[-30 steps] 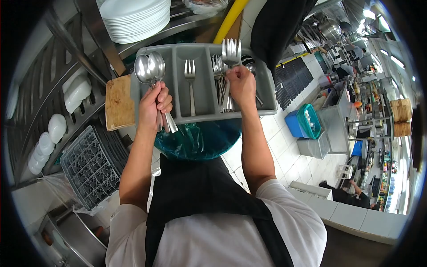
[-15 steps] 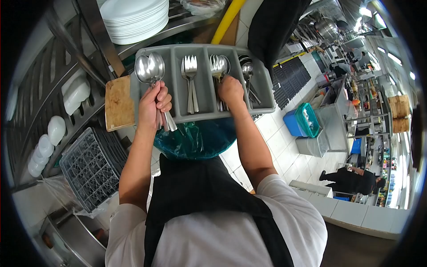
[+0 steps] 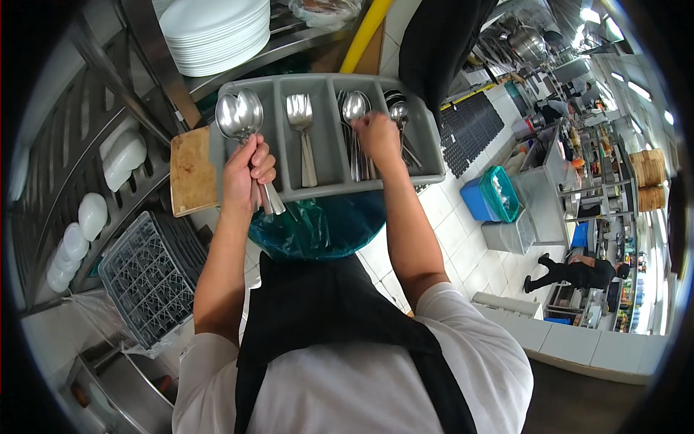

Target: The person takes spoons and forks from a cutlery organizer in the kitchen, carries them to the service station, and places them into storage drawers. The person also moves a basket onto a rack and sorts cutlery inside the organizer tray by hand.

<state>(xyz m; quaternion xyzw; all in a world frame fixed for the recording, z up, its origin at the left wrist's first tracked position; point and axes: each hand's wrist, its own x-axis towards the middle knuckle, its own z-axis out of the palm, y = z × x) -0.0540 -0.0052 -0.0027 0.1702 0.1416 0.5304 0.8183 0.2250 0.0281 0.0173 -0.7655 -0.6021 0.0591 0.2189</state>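
My left hand (image 3: 248, 170) is closed around the handles of several metal spoons (image 3: 239, 114), bowls upward, over the left compartment of a grey cutlery tray (image 3: 275, 189). Forks (image 3: 299, 116) lie in the second compartment, their handles towards me. Over the third compartment, my right hand (image 3: 378, 137) has its fingers pinched at the neck of a spoon (image 3: 355, 106); more cutlery handles show beneath it. Darker spoons (image 3: 397, 111) lie in the right compartment, partly behind my right hand. What the left compartment holds is mostly hidden.
Under the tray is a bin with a green liner (image 3: 318, 228). A wooden board (image 3: 194, 171) is at its left, stacked white plates (image 3: 215, 36) beyond. Left stands a dish rack (image 3: 148, 275). Across the tiled floor, a person in black (image 3: 582, 273) stands near shelves.
My right hand has risen slightly within the third compartment, where a spoon now shows instead of fork tines. The forks in the second compartment lie differently. My left hand still holds the spoons.
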